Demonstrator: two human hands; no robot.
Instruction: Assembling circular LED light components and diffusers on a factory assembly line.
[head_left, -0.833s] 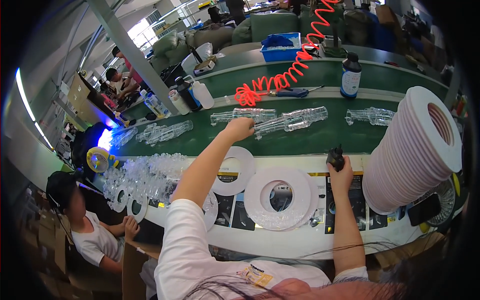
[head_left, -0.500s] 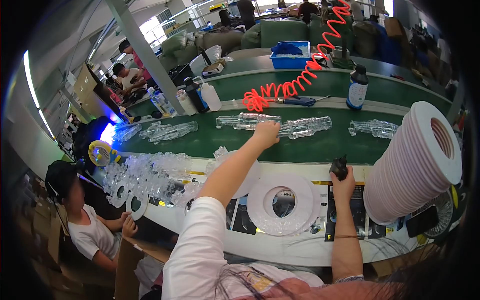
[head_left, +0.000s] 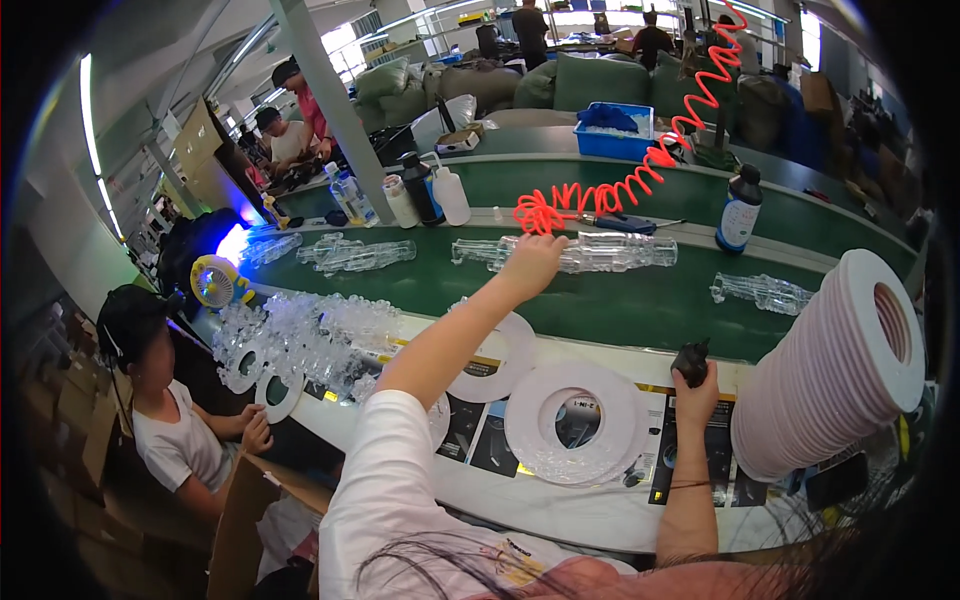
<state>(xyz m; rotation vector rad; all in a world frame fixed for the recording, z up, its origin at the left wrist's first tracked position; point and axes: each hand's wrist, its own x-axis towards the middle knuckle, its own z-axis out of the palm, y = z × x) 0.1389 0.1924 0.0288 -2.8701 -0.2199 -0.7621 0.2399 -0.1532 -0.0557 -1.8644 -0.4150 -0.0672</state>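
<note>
- Left hand (head_left: pixel 530 265): fingers lay over a clear plastic piece (head_left: pixel 590 252) on the green belt (head_left: pixel 600 305); whether they gripped it or only touched it could not be told.
- Right hand (head_left: pixel 694 385): closed on a small black object (head_left: pixel 690 358), its kind too small to make out.
- Stack of white rings (head_left: pixel 840 370): lower end lost in the dark rim.
- Heap of clear parts (head_left: pixel 310 335): single shapes indistinguishable.
- Red coiled hose (head_left: pixel 640 165): upper end cut off by the top edge.

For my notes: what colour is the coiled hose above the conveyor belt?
The coiled hose is bright red-orange, seen clearly in the head view, hanging beyond the left hand.
</note>
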